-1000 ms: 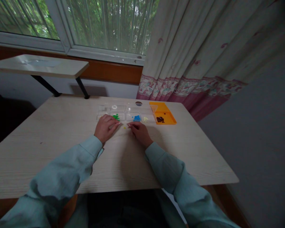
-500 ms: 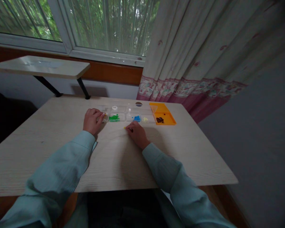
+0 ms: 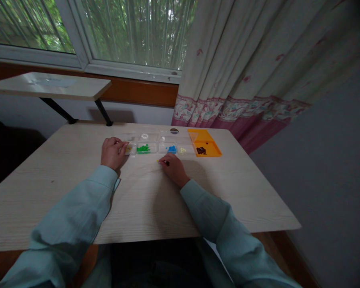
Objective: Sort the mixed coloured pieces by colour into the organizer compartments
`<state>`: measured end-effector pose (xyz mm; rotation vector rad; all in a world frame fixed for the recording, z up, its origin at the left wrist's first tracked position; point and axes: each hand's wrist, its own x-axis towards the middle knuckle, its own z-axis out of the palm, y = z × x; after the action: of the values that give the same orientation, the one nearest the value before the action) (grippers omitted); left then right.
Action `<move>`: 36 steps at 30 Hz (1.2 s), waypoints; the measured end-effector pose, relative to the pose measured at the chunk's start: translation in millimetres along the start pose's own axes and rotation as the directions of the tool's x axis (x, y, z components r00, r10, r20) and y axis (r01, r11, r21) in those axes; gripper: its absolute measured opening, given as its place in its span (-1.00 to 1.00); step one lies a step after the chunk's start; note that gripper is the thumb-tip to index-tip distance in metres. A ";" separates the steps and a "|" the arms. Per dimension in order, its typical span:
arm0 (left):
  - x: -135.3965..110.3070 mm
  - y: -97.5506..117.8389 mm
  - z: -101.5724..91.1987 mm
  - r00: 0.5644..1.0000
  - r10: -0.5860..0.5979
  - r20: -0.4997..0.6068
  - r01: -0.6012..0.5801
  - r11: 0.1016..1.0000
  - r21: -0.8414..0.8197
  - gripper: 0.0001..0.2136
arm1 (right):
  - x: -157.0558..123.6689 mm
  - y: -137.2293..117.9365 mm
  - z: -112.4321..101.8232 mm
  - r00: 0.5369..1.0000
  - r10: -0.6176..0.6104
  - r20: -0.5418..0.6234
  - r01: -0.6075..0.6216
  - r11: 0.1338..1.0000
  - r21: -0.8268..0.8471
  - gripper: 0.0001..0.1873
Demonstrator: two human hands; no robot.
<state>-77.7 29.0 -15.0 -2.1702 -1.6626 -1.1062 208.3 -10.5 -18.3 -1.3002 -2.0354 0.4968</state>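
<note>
My left hand [image 3: 114,153] is at the left clear plastic box [image 3: 133,151], which has small yellow pieces [image 3: 129,148] in it. Its thumb and fingers are pinched together over that box; what is between them is too small to make out. Lower on the table, my right hand [image 3: 174,168] is closed in a pinch, with a tiny yellow bead [image 3: 157,161] at its fingertips. A dark bit shows under its curled fingers. Just beyond the hands, green beads [image 3: 143,149], blue beads [image 3: 171,149] and pale yellow beads [image 3: 182,151] lie in clear compartments.
An open orange case [image 3: 214,149] with dark brown beads [image 3: 201,151] stands right of the clear boxes on the pale wooden table [image 3: 132,212]. Behind the boxes is a round hole [image 3: 174,131]. A raised shelf [image 3: 87,89] stands back left; a curtain [image 3: 216,80] hangs behind.
My left hand has drawn slightly left, uncovering more of the yellow pieces in the left box. The right hand stays almost where it was, still pinched.
</note>
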 end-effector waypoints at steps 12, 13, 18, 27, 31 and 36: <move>-2.9 48.5 -6.4 0.987 0.164 -0.007 -0.162 0.969 -0.187 -0.75 | 1.5 -0.9 -9.5 0.960 0.270 0.070 -0.260 0.775 0.575 -0.73; -4.8 58.4 -6.2 0.977 0.211 0.008 -0.204 0.951 -0.230 -0.76 | 0.8 -2.3 -9.7 0.951 0.287 0.112 -0.293 0.732 0.615 -0.69; -13.9 96.3 -3.8 0.934 0.349 0.078 -0.300 0.884 -0.359 -0.76 | -2.7 -10.3 -8.6 0.933 0.277 0.231 -0.354 0.584 0.731 -0.63; -13.7 96.5 -2.0 0.947 0.318 0.046 -0.279 0.885 -0.374 -0.80 | -2.8 -6.9 -8.4 0.942 0.250 0.224 -0.335 0.661 0.671 -0.64; -8.0 81.6 -0.8 0.974 0.221 0.054 -0.194 0.931 -0.309 -0.77 | 0.6 3.0 -10.1 0.994 0.101 -0.041 -0.085 0.954 0.288 -0.81; 0.4 57.7 -5.4 0.992 0.123 0.042 -0.110 0.965 -0.237 -0.75 | 0.3 -0.4 -2.6 0.999 0.039 0.024 -0.037 0.997 -0.066 -0.75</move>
<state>-28.5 6.0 5.1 -2.4290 -1.4682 -1.2754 209.8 -10.5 -16.1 -1.3805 -2.0660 0.4696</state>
